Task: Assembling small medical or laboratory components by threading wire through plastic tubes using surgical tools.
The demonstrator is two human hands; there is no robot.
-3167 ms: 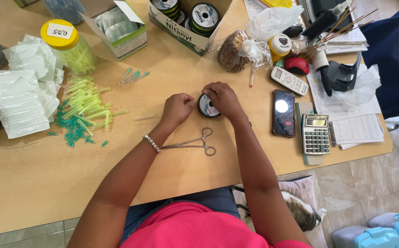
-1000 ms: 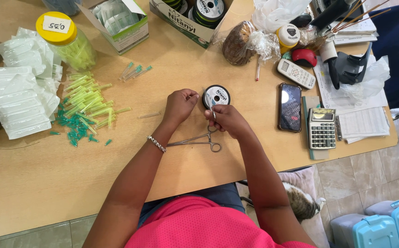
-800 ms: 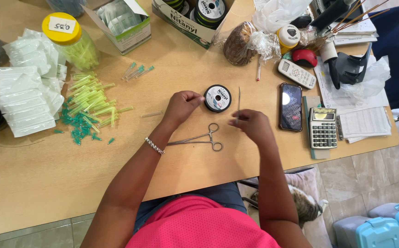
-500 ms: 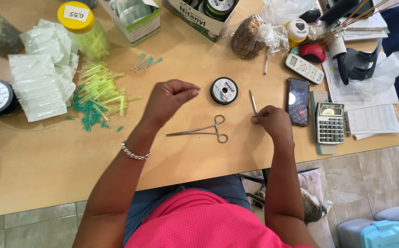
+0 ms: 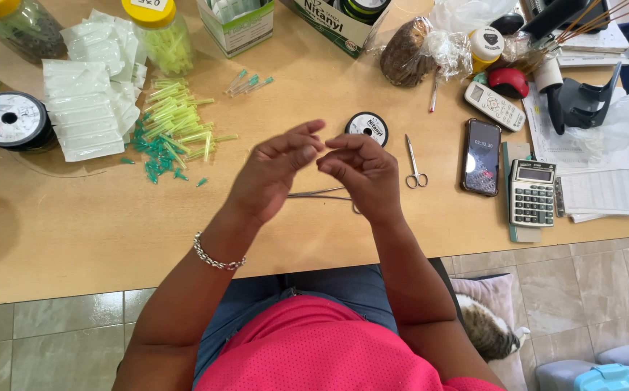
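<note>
Both hands meet above the wooden worktop (image 5: 53, 232), left hand (image 5: 274, 170) and right hand (image 5: 361, 170) with fingers pinched together, fingertips nearly touching; whatever fine thing they hold is too thin to make out. Directly beneath them lies the forceps (image 5: 321, 193), long axis left-right, handles hidden under the right hand. Small scissors (image 5: 414, 163) and a line spool (image 5: 366, 127) lie just beyond.

The table (image 5: 61, 232) is pale wood-tone. The small spool (image 5: 367, 126) far of the hands has a white label ringed in black. Scissors (image 5: 414, 164) are silver. At left lie yellow-green tubes (image 5: 177, 119) and teal caps (image 5: 156, 156). The jar (image 5: 161, 32) has a yellow lid. At right, the phone (image 5: 481, 157) is black and the calculator (image 5: 532, 192) grey. The shirt (image 5: 329, 347) is bright pink.
</note>
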